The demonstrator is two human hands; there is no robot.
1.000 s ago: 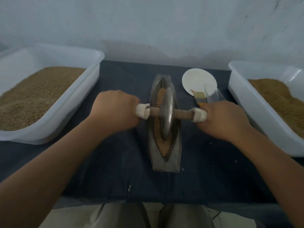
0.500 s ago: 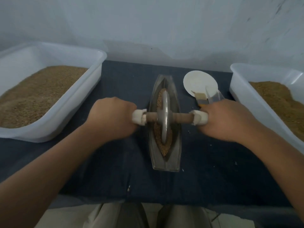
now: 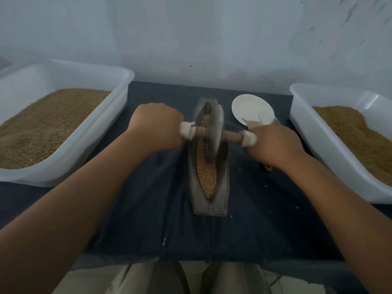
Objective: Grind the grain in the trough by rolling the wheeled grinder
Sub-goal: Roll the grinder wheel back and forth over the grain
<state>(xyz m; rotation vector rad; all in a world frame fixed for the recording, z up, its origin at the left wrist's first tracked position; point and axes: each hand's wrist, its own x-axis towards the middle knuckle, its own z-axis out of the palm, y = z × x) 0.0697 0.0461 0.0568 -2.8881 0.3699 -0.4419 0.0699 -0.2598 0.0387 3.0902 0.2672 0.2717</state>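
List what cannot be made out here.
Head view only:
- Fingers of left hand and right hand: hidden under the hands' backs.
- Wheeled grinder: motion-blurred; its contact with the grain is unclear.
- Tool at the white dish: mostly under the right hand.
- Left plastic bin, right plastic bin: cut off by side edges.

The long grey trough [image 3: 210, 209] lay pointing straight away from me, its groove filled with tan grain [image 3: 206, 177]. The grinder [image 3: 213, 132], a metal disc on a wooden axle with white-wrapped ends, stood in the far half, its axle dipping toward my right.
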